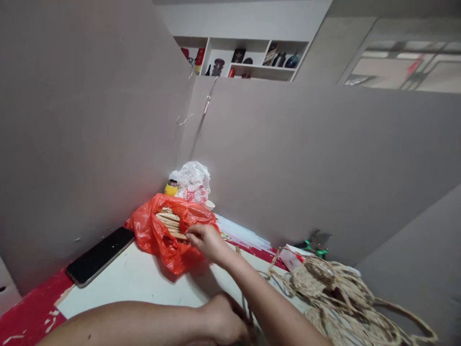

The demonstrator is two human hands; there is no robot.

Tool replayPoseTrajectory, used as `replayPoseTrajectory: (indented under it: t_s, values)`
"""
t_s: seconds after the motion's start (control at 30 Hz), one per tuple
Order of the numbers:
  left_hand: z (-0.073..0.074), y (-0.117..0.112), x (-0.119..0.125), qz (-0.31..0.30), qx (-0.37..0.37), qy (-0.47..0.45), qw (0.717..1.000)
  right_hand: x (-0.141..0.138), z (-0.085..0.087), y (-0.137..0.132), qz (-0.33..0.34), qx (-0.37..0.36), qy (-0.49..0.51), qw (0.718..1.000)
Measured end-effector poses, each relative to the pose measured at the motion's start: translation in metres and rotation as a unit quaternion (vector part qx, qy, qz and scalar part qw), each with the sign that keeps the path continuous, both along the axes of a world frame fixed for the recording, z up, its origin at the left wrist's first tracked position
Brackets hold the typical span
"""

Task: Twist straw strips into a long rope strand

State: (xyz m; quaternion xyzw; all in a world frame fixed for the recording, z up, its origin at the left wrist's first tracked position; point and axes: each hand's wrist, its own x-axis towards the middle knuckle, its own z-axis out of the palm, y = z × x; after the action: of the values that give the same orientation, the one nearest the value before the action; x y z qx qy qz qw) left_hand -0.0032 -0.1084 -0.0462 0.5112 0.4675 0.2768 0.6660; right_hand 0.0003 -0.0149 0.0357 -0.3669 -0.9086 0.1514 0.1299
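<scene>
left grip curled low, hold unclear; right grip stretched forward, pinching sticks in red bag.

I see two arms in head view, both bare along whole visible length. Left hand uncovered, back and wrist showing, fingers hidden behind right forearm and frame bottom. Right hand uncovered, knuckles and thumb clear. Forearms smooth, rounded, right one narrowing toward wrist.
</scene>
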Motion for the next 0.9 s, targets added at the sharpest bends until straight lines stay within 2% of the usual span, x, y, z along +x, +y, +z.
replayPoseTrajectory:
  t_s: [0.1,0.17,0.3,0.37,0.57,0.67,0.77,0.9]
  values:
    - [0.009,-0.002,-0.002,0.022,-0.023,0.016,0.999,-0.004,-0.011,0.028,-0.032,0.004,-0.031,0.999]
    - [0.013,-0.003,-0.003,0.024,-0.033,0.020,0.999,-0.008,-0.022,0.038,-0.042,0.015,-0.044,0.998]
    - [0.018,-0.005,-0.001,0.025,-0.039,-0.072,0.996,-0.014,-0.032,0.041,-0.062,0.049,-0.049,0.996]
    - [0.019,-0.006,0.000,0.031,-0.047,-0.096,0.994,-0.012,-0.029,0.040,-0.068,0.056,-0.047,0.995]
    - [0.019,-0.003,-0.005,0.036,-0.069,0.049,0.996,0.007,-0.004,0.045,-0.098,0.064,0.019,0.993]
    - [0.013,0.000,-0.006,0.019,-0.048,0.053,0.997,0.017,0.001,0.050,-0.106,0.048,0.089,0.989]
    - [0.011,0.001,-0.005,0.015,-0.037,0.029,0.999,0.022,0.002,0.052,-0.107,-0.003,0.183,0.977]
    - [0.013,-0.001,-0.004,0.034,-0.063,0.032,0.997,0.025,0.005,0.048,-0.103,-0.122,0.299,0.941]
